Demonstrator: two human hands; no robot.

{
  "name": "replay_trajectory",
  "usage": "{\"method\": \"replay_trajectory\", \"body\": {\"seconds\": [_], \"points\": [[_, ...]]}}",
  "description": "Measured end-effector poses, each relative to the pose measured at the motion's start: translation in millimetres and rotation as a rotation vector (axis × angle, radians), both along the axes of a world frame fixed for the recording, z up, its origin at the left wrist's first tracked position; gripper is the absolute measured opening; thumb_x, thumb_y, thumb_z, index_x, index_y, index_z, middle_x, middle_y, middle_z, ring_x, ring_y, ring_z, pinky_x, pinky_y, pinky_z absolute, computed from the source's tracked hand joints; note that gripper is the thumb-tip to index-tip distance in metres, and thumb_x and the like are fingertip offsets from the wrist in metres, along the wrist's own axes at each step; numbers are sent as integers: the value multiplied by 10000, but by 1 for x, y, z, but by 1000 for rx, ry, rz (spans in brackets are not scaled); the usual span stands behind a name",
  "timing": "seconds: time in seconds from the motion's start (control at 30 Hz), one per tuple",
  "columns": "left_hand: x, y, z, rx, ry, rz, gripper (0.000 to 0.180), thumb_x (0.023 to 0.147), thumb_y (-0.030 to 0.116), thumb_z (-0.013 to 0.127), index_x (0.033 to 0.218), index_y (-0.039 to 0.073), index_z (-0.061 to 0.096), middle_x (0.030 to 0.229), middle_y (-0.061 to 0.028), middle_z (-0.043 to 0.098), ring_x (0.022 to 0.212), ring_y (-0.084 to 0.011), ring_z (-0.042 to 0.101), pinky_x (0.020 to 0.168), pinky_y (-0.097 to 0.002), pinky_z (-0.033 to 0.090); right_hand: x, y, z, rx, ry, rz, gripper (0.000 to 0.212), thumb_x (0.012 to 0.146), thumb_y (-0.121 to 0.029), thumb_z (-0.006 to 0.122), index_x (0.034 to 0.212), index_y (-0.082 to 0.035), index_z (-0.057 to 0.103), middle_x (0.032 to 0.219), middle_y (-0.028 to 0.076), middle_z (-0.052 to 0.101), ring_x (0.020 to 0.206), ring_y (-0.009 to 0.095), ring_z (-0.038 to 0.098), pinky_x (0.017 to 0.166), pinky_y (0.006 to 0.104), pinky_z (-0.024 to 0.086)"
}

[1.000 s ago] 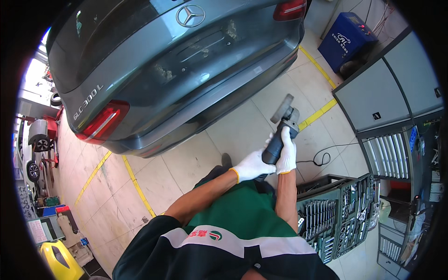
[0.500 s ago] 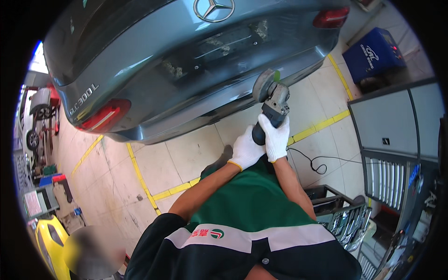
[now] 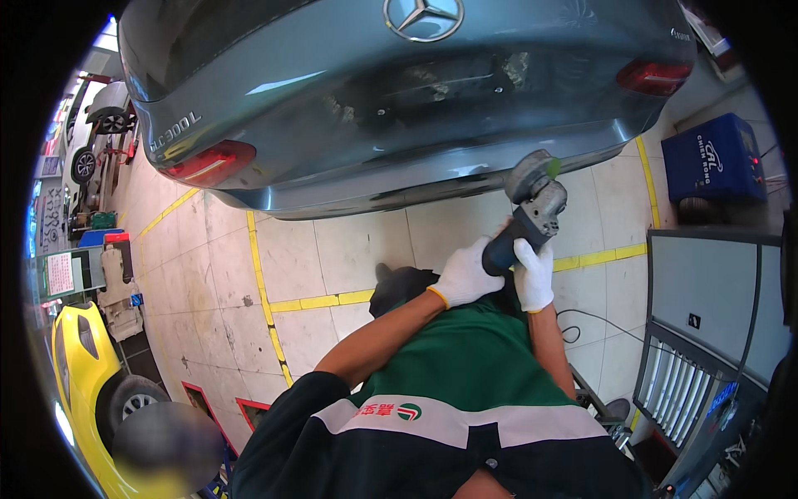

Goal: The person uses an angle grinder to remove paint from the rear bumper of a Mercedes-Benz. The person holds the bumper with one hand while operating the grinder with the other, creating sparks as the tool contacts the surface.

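Grinder (image 3: 526, 226), its disc (image 3: 527, 176) framed by floor (image 3: 357, 249) a second ago, now lines up before the right part of the bumper (image 3: 366, 181) on the far car (image 3: 249, 121), apparently closer to it, while left hand (image 3: 468, 277) and right hand (image 3: 534, 279) wrap their fingers around the grinder.

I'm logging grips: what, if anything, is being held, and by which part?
An angle grinder, by its dark body: the left hand near the rear end, the right hand along its side.

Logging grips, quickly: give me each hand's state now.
Left hand: closed, holding the angle grinder.
Right hand: closed, holding the same angle grinder from its right side.
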State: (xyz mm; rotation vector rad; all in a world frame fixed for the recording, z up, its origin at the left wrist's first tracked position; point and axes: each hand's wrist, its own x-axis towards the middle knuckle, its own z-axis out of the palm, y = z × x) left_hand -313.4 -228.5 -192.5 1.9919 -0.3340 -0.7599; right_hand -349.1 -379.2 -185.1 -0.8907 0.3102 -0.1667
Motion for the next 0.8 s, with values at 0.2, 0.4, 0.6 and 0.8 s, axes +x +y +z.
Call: {"method": "replay_trajectory", "body": {"seconds": [0.2,0.4,0.6,0.8], "points": [[19,104,-30,-48,19,77,860,723,303,868,1445,44,479,1232,-198,692,1161,-298,684,1013,-398,523,35,102,-27,-165,103,147,463,827,-52,797,1250,23,623,1115,119,698,1032,215,677,947,368,544],[39,215,-26,-40,-308,241,720,725,350,874,1281,45,534,1046,-256,724,1008,-413,719,851,-455,577,73,235,-21,-89,20,68,361,826,-64,820,1154,1,683,1071,73,719,975,155,673,901,329,551],[61,250,2,75,-169,206,733,731,312,886,1298,14,528,1133,-184,703,1049,-300,695,924,-401,536,101,276,-19,-23,69,-9,297,872,-146,798,1093,5,670,978,72,711,862,153,667,823,326,556],[70,232,12,114,-144,239,697,736,311,872,1267,2,542,1117,-176,708,1043,-307,696,907,-404,536,120,265,-19,-61,130,7,235,881,-171,795,988,4,679,840,61,695,751,146,660,736,309,550]]}}
